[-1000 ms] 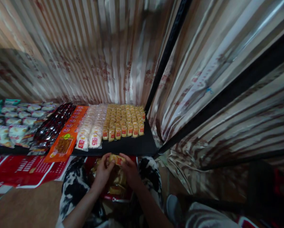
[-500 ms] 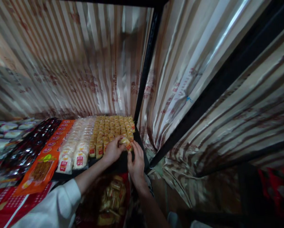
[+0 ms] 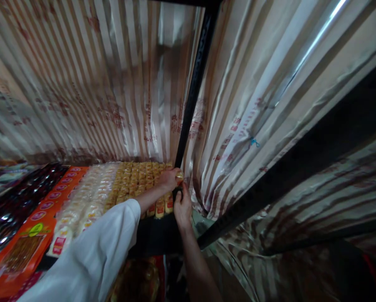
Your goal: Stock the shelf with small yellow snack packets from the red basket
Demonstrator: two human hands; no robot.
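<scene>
My left hand (image 3: pixel 169 179) pinches a small wrapped yellow cake (image 3: pixel 179 178) at the right end of the packed rows, close to the black post. Just below it is my right hand (image 3: pixel 183 207), thumb and fingers apart, with its fingertips at or very near the cake's lower side; exact contact is hard to make out. Under my left wrist lie tight rows of similar wrapped yellow cakes (image 3: pixel 131 178), some with red labels on their front ends. My left sleeve covers part of the rows.
Left of the cakes lie clear packs of white pastries (image 3: pixel 89 191), an orange snack pack strip (image 3: pixel 38 226) and dark shiny packets (image 3: pixel 21 205). Below the black shelf edge (image 3: pixel 156 235) sits a dim container with more yellow packets (image 3: pixel 137 279). A black post (image 3: pixel 192 96) and striped sheeting (image 3: pixel 128 84) bound the corner.
Both hands have moved up and right with the wrapped cake, from the front of the rows to their right end by the post. The view has shifted closer.
</scene>
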